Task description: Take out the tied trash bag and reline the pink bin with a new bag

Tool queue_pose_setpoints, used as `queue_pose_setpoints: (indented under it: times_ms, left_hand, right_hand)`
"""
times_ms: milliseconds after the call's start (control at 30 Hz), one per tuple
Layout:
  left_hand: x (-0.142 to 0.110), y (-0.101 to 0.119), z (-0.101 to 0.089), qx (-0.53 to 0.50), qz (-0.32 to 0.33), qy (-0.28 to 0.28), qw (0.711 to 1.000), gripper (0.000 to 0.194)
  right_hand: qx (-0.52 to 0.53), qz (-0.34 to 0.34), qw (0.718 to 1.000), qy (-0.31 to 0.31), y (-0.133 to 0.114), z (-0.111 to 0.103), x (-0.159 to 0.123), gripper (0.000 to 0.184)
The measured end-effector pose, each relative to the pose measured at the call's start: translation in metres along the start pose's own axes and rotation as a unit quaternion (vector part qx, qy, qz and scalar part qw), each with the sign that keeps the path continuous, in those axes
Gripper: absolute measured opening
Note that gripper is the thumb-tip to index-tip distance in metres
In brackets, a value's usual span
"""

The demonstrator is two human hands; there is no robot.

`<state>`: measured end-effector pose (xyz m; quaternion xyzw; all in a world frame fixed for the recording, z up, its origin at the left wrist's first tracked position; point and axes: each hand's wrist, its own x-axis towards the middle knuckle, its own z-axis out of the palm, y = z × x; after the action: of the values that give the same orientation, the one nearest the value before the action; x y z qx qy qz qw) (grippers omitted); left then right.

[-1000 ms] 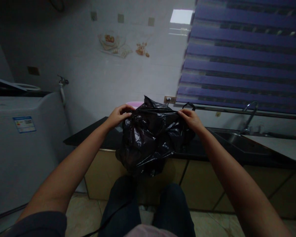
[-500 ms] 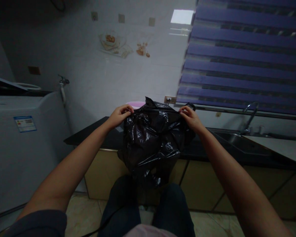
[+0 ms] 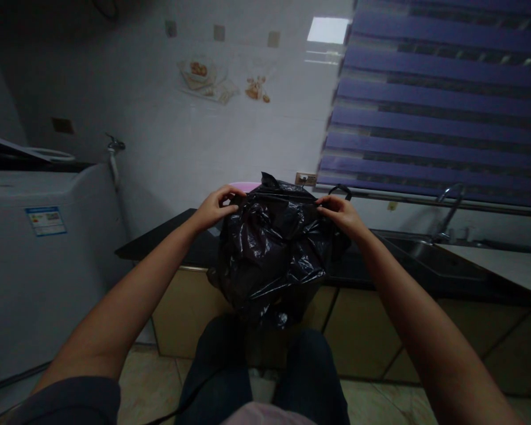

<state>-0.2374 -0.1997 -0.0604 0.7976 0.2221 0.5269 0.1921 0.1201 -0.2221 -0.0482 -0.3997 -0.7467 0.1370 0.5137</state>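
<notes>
A black plastic bag (image 3: 277, 254), crinkled and shiny, spreads between my hands and hangs over the counter's front edge above my knees. My left hand (image 3: 216, 208) has thumb and fingers on the bag's upper left edge, gripping the film there. At the upper right edge, my right hand (image 3: 341, 213) pinches the same bag between thumb and fingertips. One dark loop of the bag sticks up behind my right hand. Behind the bag shows part of a pink rim (image 3: 244, 186); what it belongs to is mostly hidden.
A dark countertop (image 3: 168, 239) runs along the tiled wall, with yellowish cabinets (image 3: 363, 336) beneath. At right are a sink (image 3: 425, 251), a faucet (image 3: 451, 206) and a pale board (image 3: 500, 262). A washing machine (image 3: 39, 271) stands at left. Purple blinds (image 3: 433, 106) cover the window.
Both hands have drawn slightly closer together along the bag's upper edge. The bag's lower end has risen a little and its folds have shifted.
</notes>
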Motion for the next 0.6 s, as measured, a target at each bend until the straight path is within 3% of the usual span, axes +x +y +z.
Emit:
queue_pose_setpoints:
  times_ms: [333, 600]
  left_hand:
    - [0.0006, -0.0048, 0.0029, 0.020, 0.017, 0.004, 1.000, 0.031]
    - [0.0023, -0.0050, 0.0058, 0.015, -0.005, 0.075, 0.997, 0.025]
  right_hand:
    - [0.010, 0.017, 0.999, 0.027, 0.0029, -0.0015, -0.0011, 0.050]
    - [-0.041, 0.029, 0.998, 0.040, 0.0022, -0.0044, 0.0010, 0.048]
